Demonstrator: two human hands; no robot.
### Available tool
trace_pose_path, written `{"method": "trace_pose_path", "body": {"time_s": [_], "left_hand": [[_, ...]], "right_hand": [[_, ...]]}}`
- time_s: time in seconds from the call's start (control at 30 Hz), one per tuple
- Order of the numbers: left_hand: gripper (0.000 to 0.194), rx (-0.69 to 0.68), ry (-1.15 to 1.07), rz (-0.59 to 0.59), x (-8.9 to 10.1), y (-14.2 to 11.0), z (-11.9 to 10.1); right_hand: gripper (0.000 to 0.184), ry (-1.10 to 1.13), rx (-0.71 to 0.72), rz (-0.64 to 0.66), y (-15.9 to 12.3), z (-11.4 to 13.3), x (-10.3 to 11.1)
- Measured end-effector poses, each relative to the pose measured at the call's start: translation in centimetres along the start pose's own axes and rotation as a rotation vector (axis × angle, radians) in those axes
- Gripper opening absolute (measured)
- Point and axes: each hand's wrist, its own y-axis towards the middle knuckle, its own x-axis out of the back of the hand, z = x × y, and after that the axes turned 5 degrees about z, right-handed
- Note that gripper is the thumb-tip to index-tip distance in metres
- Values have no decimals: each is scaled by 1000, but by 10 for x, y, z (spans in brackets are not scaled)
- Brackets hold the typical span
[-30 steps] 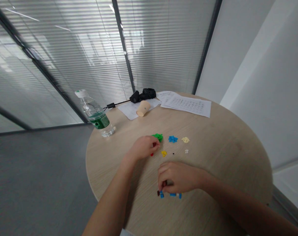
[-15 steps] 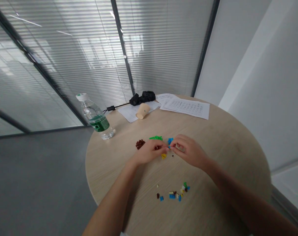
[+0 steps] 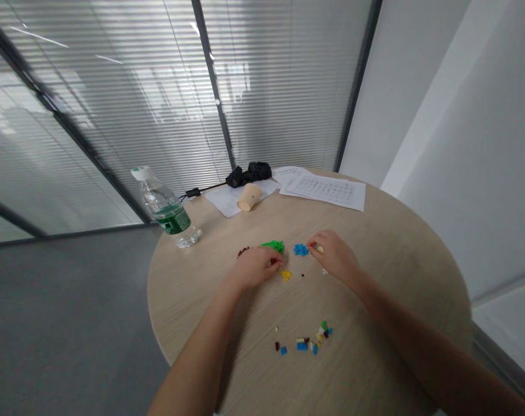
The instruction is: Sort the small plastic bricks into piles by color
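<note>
The left hand [image 3: 256, 267] partly covers a brown pile [image 3: 242, 252], and the right hand [image 3: 332, 252] screens some cream pieces [image 3: 320, 249]; both have curled fingers, thumbs near the fingertips, and whether either pinches anything I cannot tell. Between them lie one blue pile [image 3: 301, 249], one yellow pile [image 3: 286, 275] and one black speck [image 3: 302, 275]; one green pile [image 3: 275, 247] sits just beyond the left. Nearer the person, tiny mixed-colour pieces [image 3: 302, 346] dot the table [image 3: 383, 277], too small to count surely.
</note>
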Motion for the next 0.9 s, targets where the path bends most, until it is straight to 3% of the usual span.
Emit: {"method": "trace_pose_path", "body": {"time_s": [0.57,0.83,0.9], "left_hand": [[23,2,19,8,-1,1,1],[22,4,17,9,-1,1,2],[22,15,18,21,-1,1,2]], "right_hand": [[11,-32,13,-11,4,-4,-11],[10,81,-1,-75,2,-3,-1],[11,168,37,-35,-1,2,5]]}}
